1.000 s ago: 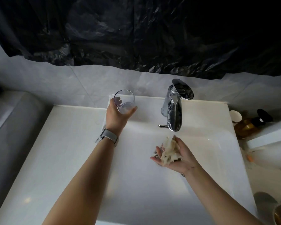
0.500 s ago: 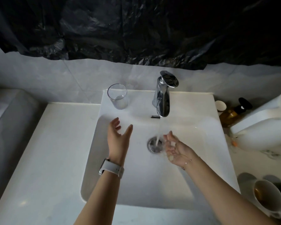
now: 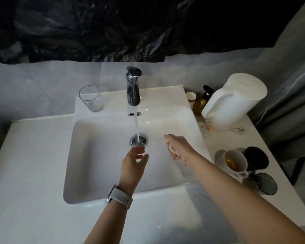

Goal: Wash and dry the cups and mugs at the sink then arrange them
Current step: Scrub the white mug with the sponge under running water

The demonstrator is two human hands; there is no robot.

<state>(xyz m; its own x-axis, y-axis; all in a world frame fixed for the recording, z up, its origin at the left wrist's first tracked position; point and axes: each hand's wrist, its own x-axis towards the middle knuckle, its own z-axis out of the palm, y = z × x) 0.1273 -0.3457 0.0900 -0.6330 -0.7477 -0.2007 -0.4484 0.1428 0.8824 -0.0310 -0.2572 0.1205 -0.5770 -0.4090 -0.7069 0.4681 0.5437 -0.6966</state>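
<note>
Left hand (image 3: pixel 133 162): grip spread, empty, near the drain (image 3: pixel 138 140). Right hand (image 3: pixel 177 147): grip pinching a cloth (image 3: pixel 173 150). Risk: wet fingers dropping mugs.

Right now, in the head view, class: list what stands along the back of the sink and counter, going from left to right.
Clear glass → faucet → small paper cup → amber pump bottle → large white paper roll.
</note>
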